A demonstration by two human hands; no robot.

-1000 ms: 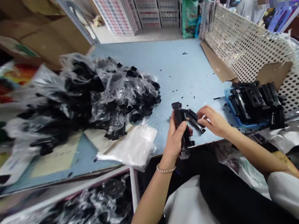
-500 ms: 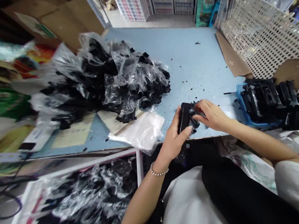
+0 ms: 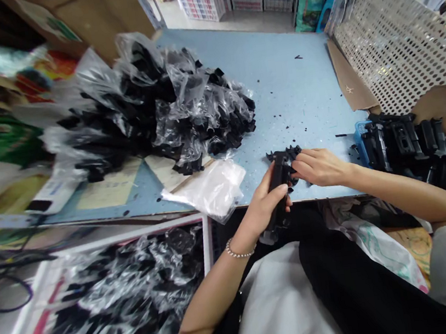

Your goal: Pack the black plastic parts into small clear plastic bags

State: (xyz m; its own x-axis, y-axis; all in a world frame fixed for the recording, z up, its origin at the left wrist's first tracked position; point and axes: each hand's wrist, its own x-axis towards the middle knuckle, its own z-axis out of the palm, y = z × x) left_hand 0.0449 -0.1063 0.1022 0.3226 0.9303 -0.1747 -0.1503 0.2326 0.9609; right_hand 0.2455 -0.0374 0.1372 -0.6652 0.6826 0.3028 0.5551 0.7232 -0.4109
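Observation:
My left hand (image 3: 265, 205) is wrapped around a long black plastic part (image 3: 278, 181), held at a slant over the table's front edge with its lower end towards my body. Against the part's upper right side, my right hand (image 3: 317, 167) has its fingers bent and pressed together. What those fingertips grip is hidden. Several small black pieces (image 3: 293, 151) lie on the table just beyond both hands.
Bagged black parts (image 3: 180, 101) are heaped on the blue table (image 3: 276, 71), behind clear plastic bags (image 3: 217, 187). A blue basket (image 3: 362, 139) of black parts stands right, by a perforated panel (image 3: 401, 48). A crate (image 3: 207, 241) of bagged parts sits lower left.
The black part has tilted and come nearer my body in my left hand. My right hand has turned flatter, its fingers now closer together. The small pieces beyond show more clearly.

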